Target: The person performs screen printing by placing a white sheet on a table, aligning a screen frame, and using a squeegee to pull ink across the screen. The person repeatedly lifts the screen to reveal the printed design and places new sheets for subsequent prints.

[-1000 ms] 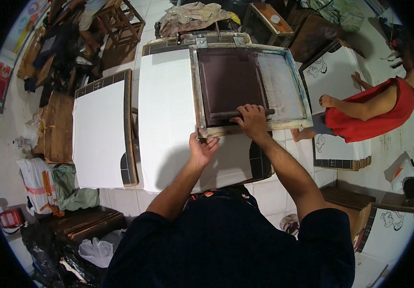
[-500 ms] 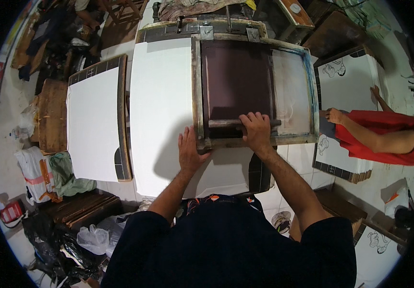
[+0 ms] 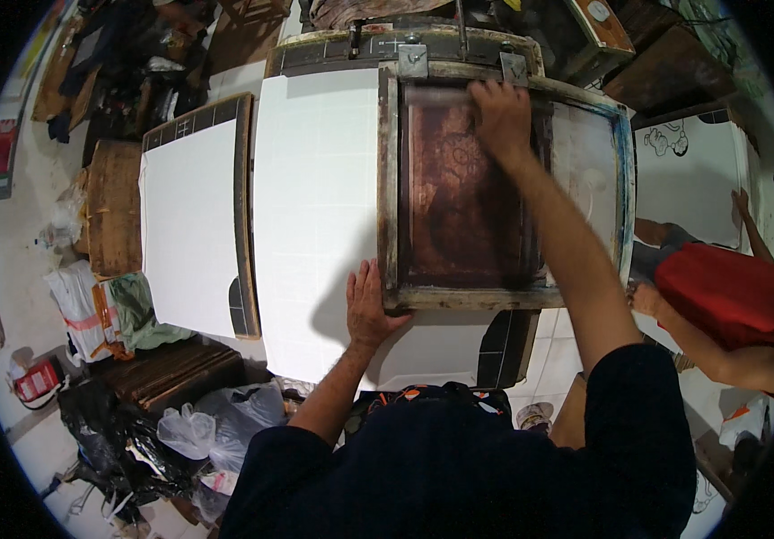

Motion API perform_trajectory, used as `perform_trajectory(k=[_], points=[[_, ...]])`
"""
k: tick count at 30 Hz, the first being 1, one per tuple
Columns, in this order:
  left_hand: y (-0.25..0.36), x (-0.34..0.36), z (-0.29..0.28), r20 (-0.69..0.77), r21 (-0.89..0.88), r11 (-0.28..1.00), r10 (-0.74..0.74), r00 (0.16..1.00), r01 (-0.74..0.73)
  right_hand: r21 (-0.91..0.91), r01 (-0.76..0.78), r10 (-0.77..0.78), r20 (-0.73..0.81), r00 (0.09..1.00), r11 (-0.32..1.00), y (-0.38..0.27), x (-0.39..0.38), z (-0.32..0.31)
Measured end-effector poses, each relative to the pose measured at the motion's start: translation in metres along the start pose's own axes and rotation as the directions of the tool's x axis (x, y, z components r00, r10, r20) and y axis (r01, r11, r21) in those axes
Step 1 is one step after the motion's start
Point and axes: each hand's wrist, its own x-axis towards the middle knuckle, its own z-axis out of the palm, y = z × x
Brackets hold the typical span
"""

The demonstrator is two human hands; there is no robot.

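Note:
A wooden screen-printing frame (image 3: 388, 189) lies over a white sheet (image 3: 315, 171) on the board in front of me. Its dark mesh (image 3: 468, 216) now shows reddish brown, with faint lines of a drawing. At the far end of the mesh my right hand (image 3: 504, 117) is closed on a squeegee (image 3: 441, 93), which is blurred by motion. My left hand (image 3: 367, 310) lies flat with fingers spread on the white sheet by the frame's near left corner, its thumb close to or touching the near rail. Two metal hinge clamps (image 3: 413, 61) hold the frame's far side.
Another board with a white sheet (image 3: 194, 225) stands to the left. At the right, a person in red (image 3: 719, 287) works by a stack of printed sheets (image 3: 692, 180). Plastic bags (image 3: 216, 427) and a stack of brown boards (image 3: 158, 373) lie at the lower left.
My right hand has pushed the squeegee from the near end of the mesh to the far end, and the mesh behind it looks lighter. My left hand stays by the frame's corner. The view has shifted.

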Motion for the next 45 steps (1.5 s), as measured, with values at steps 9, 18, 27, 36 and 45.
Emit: perform_trajectory(k=[9, 18, 27, 36, 45], points=[[0.0, 0.002, 0.0, -0.025, -0.003, 1.0, 0.016, 1.0, -0.016, 0.024, -0.029, 0.029, -0.009, 1.0, 0.999, 0.002, -0.007, 0.001], [-0.001, 0.002, 0.0, -0.047, 0.018, 0.998, 0.064, 0.997, -0.063, -0.01, -0.094, 0.094, 0.201, 0.975, 0.996, -0.015, -0.038, -0.019], [-0.005, 0.0, 0.001, -0.037, -0.062, 0.997, 0.052, 0.998, -0.055, 0.059, -0.172, 0.151, 0.262, 0.953, 0.983, -0.124, -0.242, -0.129], [0.008, -0.001, 0.004, -0.052, -0.268, 0.963, -0.052, 0.997, 0.036, 0.114, -0.206, 0.182, 0.191, 0.965, 0.972, -0.128, -0.246, -0.141], [0.03, 0.005, -0.024, 0.017, -0.643, 0.755, -0.155, 0.988, 0.13, 0.183, -0.206, 0.132, 0.349, 0.928, 0.961, -0.101, -0.197, -0.157]])
